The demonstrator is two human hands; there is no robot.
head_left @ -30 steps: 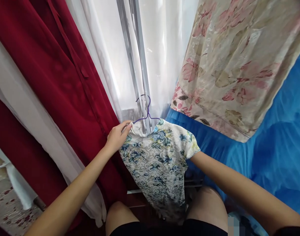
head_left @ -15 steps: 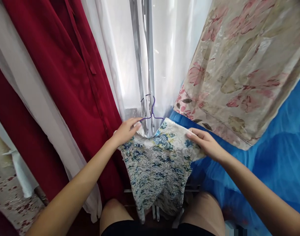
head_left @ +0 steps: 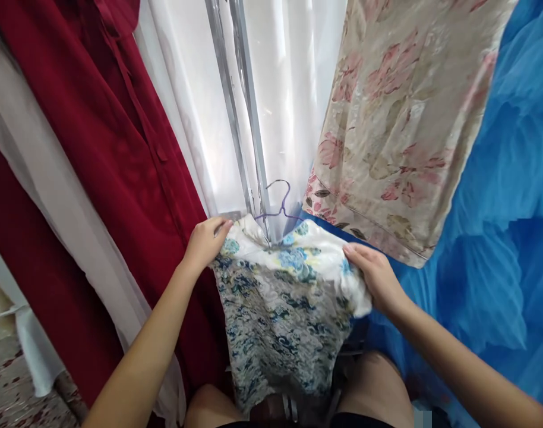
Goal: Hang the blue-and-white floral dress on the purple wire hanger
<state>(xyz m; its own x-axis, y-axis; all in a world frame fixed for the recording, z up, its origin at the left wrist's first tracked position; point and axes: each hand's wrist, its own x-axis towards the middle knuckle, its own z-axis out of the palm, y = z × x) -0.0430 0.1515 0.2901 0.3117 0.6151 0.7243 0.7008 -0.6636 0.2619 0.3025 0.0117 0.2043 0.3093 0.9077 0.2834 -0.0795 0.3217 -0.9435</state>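
A white short-sleeved blouse [head_left: 284, 315] with a blue, green and yellow floral pattern is spread in front of me, neckline up. Inside its shoulders sits a thin purple hanger [head_left: 286, 199], its hook sticking up above the collar. My left hand [head_left: 205, 242] pinches the blouse at the left shoulder. At the right shoulder, near the sleeve, my right hand [head_left: 373, 273] grips the cloth between thumb and fingers. The blouse's lower part hangs down between my knees.
Metal rack poles [head_left: 238, 107] rise behind the hanger, before a white curtain [head_left: 280, 89]. A dark red garment [head_left: 120, 178] hangs on the left. A beige floral garment [head_left: 387, 137] and blue ruffled fabric [head_left: 476, 267] hang on the right.
My left hand has slid outward from beside the collar to the left shoulder. The hanger's hook now stands to the right of the poles. The view has shifted slightly.
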